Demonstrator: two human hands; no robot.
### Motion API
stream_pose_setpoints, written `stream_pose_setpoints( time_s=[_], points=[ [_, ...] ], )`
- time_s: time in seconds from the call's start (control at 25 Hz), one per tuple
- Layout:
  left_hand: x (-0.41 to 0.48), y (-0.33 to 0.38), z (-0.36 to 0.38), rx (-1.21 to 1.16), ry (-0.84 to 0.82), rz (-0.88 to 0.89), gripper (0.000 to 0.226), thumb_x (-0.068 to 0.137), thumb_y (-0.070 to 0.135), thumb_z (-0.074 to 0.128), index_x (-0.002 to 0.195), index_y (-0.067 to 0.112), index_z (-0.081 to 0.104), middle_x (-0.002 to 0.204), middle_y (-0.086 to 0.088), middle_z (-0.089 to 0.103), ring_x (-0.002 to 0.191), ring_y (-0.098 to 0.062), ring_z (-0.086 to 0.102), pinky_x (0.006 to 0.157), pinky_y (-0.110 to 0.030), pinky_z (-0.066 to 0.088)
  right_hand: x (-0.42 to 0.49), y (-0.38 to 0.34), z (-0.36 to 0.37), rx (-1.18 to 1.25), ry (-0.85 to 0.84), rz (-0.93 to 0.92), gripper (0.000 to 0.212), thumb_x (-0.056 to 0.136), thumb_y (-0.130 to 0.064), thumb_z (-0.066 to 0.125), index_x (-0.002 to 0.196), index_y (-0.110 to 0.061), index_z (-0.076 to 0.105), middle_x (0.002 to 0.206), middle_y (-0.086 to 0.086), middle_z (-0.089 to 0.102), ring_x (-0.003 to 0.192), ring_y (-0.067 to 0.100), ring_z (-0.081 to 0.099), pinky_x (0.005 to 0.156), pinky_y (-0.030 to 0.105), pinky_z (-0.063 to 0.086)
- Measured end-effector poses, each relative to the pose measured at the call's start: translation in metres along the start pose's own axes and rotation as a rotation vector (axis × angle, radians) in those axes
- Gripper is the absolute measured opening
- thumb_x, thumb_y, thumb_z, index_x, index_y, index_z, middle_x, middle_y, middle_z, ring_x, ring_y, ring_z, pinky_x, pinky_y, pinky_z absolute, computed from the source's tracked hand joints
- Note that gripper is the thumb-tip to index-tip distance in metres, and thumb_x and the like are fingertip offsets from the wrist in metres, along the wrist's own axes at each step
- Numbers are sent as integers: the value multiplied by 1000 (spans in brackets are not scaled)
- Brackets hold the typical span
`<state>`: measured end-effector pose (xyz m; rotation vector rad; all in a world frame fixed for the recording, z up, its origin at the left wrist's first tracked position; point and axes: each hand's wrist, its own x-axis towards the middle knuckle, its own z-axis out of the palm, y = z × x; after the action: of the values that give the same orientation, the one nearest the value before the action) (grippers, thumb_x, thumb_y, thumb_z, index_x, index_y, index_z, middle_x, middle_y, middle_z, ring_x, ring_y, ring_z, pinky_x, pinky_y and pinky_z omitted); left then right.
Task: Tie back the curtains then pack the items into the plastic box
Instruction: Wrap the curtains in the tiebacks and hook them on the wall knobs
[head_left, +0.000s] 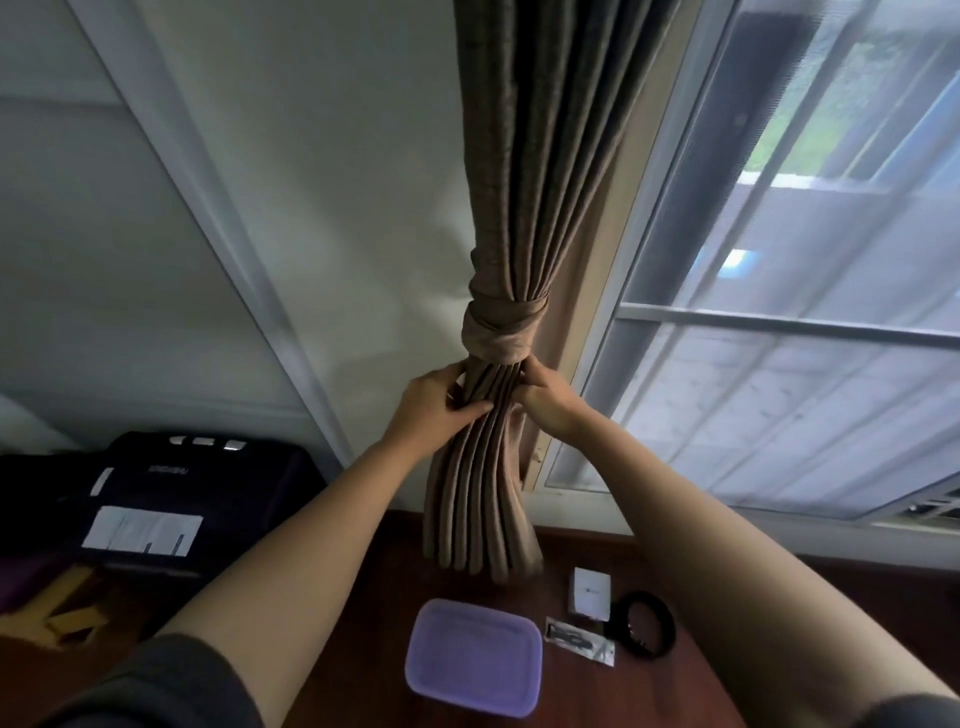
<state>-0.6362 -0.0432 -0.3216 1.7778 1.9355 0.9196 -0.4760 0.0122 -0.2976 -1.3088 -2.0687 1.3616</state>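
I have the curtain (519, 182) in the middle of my view: heavy brown cloth gathered into long rounded pleats, hanging from 12 o'clock down to the desk's far edge. A tie-back (501, 325) of the same soft, faintly shiny fabric is wrapped and knotted round it, pinching the bundle to a narrow waist. Just under that knot both hands hold the pleats. The left hand (436, 402) is at the bundle's 9 o'clock, thumb laid across the front folds. The right hand (545, 397) is at its 3 o'clock, fingers hooked into the cloth. At 6 o'clock the plastic box (474, 657) sits on the dark reddish wooden desk (363, 597), a rounded rectangle under a matte lilac lid. At the box's 2 o'clock lie a small white carton (591, 592), a glossy black ring (647, 623) and a flat clear packet (579, 640), close together. A pale-framed window (779, 389) fills 3 o'clock; a black case (197, 493) with white labels lies at 8 o'clock
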Motion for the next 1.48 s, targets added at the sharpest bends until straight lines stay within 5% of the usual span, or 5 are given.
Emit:
stream_pose_setpoints(
  time_s=[0.44,0.8,0.96,1.28,1.48],
  points=[
    [-2,41,32,-34,-208,35,44,80,43,65,114,15,61,105,-4,64,92,-19,63,85,-34,54,-45,57,-22,-121,620,-56,42,92,-18,55,131,-7,48,125,12,56,106,20,59,94,41,50],
    [-5,61,34,-64,-5,52,24,86,29,65,94,6,69,84,-7,72,73,-18,65,67,-23,46,-42,39,-40,-209,508,-123,21,82,-13,63,102,-17,69,90,2,74,82,11,69,69,16,46],
    [-8,71,49,57,20,112,24,91,19,57,80,0,65,80,-21,69,74,-34,64,63,-25,33,-39,48,-57,-422,477,-140,11,84,-16,61,81,-6,67,78,14,72,79,35,65,60,32,38],
    [0,83,9,5,233,242,30,84,29,51,103,9,64,97,-9,64,76,-19,63,69,-31,54,-67,16,-105,-530,629,-480,20,87,-19,61,106,-13,64,101,8,64,79,24,66,63,38,53],
    [22,95,-16,9,-42,321,22,89,24,60,108,15,55,110,-1,63,95,-12,57,79,-24,45,-66,-4,-106,-795,581,-546,24,87,-32,60,106,-16,61,102,5,62,84,27,65,52,37,53]
  ],
)
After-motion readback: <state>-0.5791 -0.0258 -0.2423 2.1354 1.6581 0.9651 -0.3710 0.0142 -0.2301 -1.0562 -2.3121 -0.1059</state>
